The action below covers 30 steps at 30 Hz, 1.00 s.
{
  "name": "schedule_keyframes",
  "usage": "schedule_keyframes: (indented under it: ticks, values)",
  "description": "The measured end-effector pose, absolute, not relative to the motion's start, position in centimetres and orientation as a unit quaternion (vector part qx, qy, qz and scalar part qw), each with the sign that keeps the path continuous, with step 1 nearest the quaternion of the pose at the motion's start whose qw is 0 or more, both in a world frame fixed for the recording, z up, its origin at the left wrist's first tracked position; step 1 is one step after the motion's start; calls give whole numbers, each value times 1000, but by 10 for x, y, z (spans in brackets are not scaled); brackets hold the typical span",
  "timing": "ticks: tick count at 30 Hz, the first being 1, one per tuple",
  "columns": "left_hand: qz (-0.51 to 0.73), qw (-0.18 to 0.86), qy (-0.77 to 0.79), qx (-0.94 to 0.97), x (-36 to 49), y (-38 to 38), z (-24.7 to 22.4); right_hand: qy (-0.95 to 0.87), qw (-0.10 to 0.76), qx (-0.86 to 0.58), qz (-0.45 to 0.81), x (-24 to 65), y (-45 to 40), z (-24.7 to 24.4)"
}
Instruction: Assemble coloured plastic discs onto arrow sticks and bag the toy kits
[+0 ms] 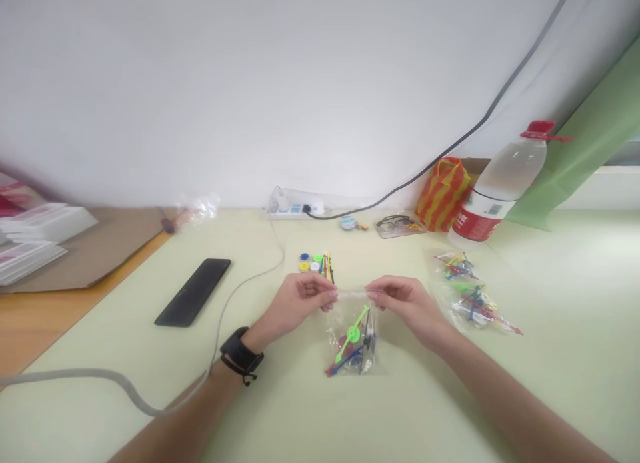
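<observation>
Between my hands is a clear plastic bag [354, 339] with colourful plastic pieces inside; a bright green arrow-shaped one with a round centre stands out among red, blue and black ones. My left hand [303, 301] pinches the left end of the bag's top edge. At the right end of that edge, my right hand [400, 304] pinches it too. Just beyond my left hand lie several small round discs [305, 266] in blue, green, yellow and white, beside a bunch of thin coloured sticks [327, 266]. Two filled clear bags [480, 306] lie to the right.
A black phone-like slab [193, 293] lies at left, near a pale cable [235, 289] crossing my left forearm. Along the wall are a power strip [295, 206], a tape roll [349, 223], a striped bag [443, 195] and a large bottle [503, 189]. White boxes [47, 221] sit on cardboard.
</observation>
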<state>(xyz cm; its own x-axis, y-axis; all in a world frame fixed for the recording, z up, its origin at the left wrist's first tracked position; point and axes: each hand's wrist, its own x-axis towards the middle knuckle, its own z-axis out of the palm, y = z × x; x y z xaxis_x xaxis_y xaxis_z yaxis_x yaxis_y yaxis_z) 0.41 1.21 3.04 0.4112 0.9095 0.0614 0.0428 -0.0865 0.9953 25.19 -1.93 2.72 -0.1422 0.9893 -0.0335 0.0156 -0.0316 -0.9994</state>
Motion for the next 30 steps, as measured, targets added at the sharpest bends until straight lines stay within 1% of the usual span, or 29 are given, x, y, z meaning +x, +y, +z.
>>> schedule_keyframes:
  ticks: [8, 14, 19, 25, 27, 30]
  values:
    - [405, 573, 357, 616, 0, 15, 23, -507, 494, -442, 551, 253, -18, 15]
    - [409, 571, 363, 613, 0, 14, 24, -561, 505, -433, 493, 252, -21, 20]
    - [399, 536, 397, 629, 2, 14, 23, -594, 481, -455, 457, 251, -21, 21]
    - [386, 433, 422, 697, 3, 13, 23, -619, 466, -477, 415, 249, -20, 18]
    - [383, 430, 418, 703, 3, 12, 23, -620, 466, -479, 410, 248, -20, 17]
    - [386, 459, 405, 690, 4, 12, 22, -612, 475, -480, 411, 249, -20, 17]
